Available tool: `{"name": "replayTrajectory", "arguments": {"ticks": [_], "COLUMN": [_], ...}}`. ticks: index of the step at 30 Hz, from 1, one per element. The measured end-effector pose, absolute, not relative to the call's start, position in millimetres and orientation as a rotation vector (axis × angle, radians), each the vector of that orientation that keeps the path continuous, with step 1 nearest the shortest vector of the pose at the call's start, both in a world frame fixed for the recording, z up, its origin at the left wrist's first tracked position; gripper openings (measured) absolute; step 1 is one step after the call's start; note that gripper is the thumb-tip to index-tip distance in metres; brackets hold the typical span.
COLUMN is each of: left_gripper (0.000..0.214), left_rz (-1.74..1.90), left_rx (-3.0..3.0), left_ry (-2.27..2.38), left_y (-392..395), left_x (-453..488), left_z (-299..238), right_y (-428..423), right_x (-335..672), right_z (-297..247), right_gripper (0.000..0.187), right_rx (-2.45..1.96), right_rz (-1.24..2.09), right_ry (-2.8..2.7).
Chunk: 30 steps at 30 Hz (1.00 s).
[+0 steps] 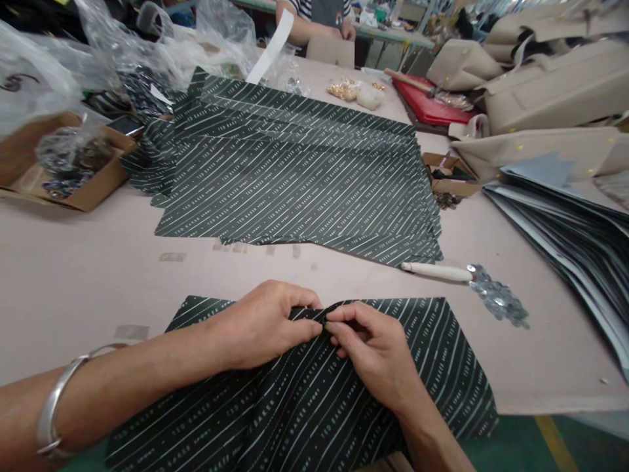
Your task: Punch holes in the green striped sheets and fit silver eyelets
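Note:
A dark fabric piece (295, 406) with white diagonal stripes and lettering lies at the table's near edge and hangs toward me. My left hand (268, 321) pinches its upper edge between thumb and fingers, bunching the cloth. Just beside it, my right hand (371, 344) grips the same edge with thumb and forefinger; whether something small sits between those fingertips is hidden. Beyond them lies a stack of matching striped fabric pieces (295, 183). A pale-handled tool (435, 271) rests to the right, its tip against a pile of small round metal discs (498, 298).
An open cardboard box (98, 190) with bagged parts stands at left, below clear plastic bags (216, 33). On the right are stacked dark sheets (565, 242), a small parts box (449, 177), a red pad (432, 101) and beige bags (545, 85). Another person's hands (341, 33) show at the back.

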State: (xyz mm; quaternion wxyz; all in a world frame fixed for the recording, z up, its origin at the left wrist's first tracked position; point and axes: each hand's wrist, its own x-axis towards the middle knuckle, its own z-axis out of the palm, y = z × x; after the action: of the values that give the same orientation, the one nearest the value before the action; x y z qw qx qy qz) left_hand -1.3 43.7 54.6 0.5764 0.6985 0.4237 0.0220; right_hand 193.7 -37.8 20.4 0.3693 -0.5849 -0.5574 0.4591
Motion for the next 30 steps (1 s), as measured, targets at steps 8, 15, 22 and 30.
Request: {"name": "replayTrajectory", "arguments": {"ticks": [8, 15, 22, 30], "left_gripper": [0.009, 0.028, 0.027, 0.028], "left_rz": [0.267, 0.611, 0.719, 0.713], "left_rx": [2.382, 2.754, 2.865, 3.059], "left_ry": [0.901, 0.802, 0.775, 0.698], "left_y": [28, 15, 10, 32], "left_x": [1, -2, 2, -21], "left_z": [52, 53, 44, 45], "right_y": [-37, -49, -59, -36], "right_x": [203, 199, 191, 188], "right_z": [23, 21, 12, 16], "right_gripper": [0.027, 0.011, 0.011, 0.014], "right_rx": [-1.324, -1.288, -1.324, -1.456], "right_rz": [0.856, 0.406, 0.185, -0.053], "right_ry": [-1.774, -1.955, -1.975, -1.941]}}
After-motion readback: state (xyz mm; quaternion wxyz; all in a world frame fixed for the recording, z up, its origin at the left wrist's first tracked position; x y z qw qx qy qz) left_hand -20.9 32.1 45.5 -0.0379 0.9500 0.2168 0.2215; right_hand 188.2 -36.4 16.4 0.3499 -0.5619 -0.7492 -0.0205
